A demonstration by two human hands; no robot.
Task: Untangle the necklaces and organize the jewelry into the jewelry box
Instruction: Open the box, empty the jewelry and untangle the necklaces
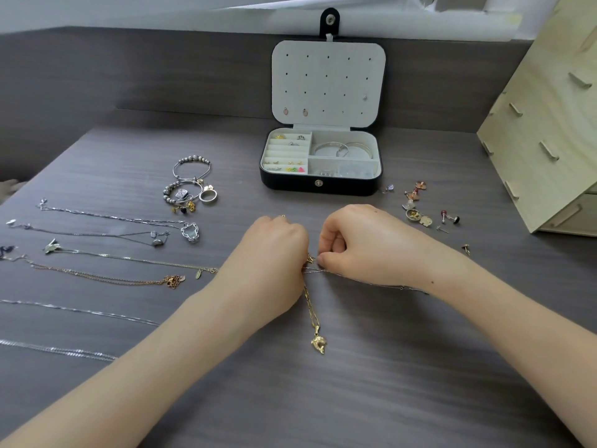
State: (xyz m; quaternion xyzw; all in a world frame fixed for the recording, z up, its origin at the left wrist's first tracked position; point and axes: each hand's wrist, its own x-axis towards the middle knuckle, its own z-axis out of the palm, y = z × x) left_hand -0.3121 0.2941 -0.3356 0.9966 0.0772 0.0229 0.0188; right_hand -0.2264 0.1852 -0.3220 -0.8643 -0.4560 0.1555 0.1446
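My left hand [274, 250] and my right hand [361, 244] meet at the table's middle, both with fingers curled, pinching a tangle of thin chains between them. A gold necklace [311, 310] hangs down from the tangle and ends in a gold dolphin pendant [319, 344] lying on the table. A thin silver chain [371, 282] runs right from the tangle under my right wrist. The open black jewelry box [319, 185] stands behind my hands, with rings, bangles and small earrings in its white compartments and a few studs on its lid panel [328, 82].
Several untangled necklaces [109, 218] lie in rows at the left. Beaded bracelets and rings [190, 185] sit left of the box. Loose earrings and studs [420, 208] are scattered to its right. A pale wooden rack [549, 124] stands at the far right.
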